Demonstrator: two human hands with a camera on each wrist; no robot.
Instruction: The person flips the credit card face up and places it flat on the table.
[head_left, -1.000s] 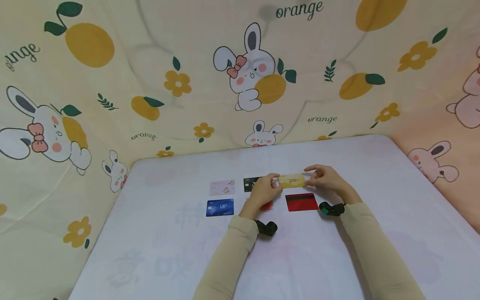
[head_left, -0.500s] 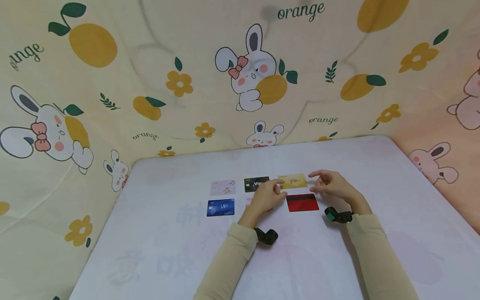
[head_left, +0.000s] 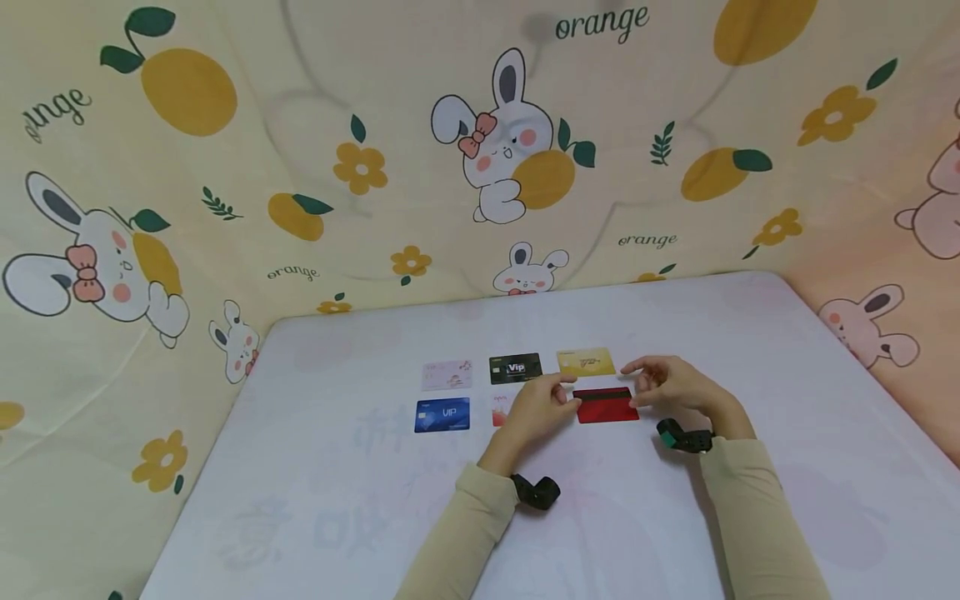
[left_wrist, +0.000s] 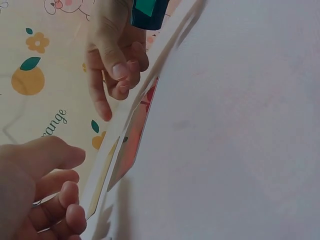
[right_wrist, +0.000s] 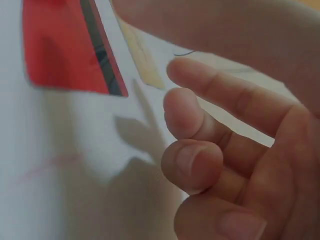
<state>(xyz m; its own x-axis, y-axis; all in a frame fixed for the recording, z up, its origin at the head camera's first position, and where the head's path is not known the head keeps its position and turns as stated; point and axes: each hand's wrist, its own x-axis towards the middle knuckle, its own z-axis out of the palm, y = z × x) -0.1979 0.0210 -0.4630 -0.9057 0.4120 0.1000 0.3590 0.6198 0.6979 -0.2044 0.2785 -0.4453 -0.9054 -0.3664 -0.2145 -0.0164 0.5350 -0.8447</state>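
A red card (head_left: 606,410) with a dark stripe lies flat on the table, between my two hands in the head view. My left hand (head_left: 538,410) is at its left edge, thumb and index finger apart. On the other side, my right hand (head_left: 675,385) hovers by the right edge with loosely bent fingers. Neither hand grips anything. Just behind the red card is a gold card (head_left: 586,362). The right wrist view shows the striped red card (right_wrist: 62,45) beside the fingers of the right hand (right_wrist: 235,135). A white-and-red card (head_left: 500,410) is partly hidden behind my left hand.
A black Vip card (head_left: 515,368) and a pale pink card (head_left: 447,375) continue the back row to the left. In the front row a blue VIP card (head_left: 442,415) lies at the left end. A printed cloth (head_left: 375,233) hangs behind the white table (head_left: 337,517).
Both hands have let go of the gold card and moved back toward me, to the sides of the red card. The gold card now lies flat in the back row.
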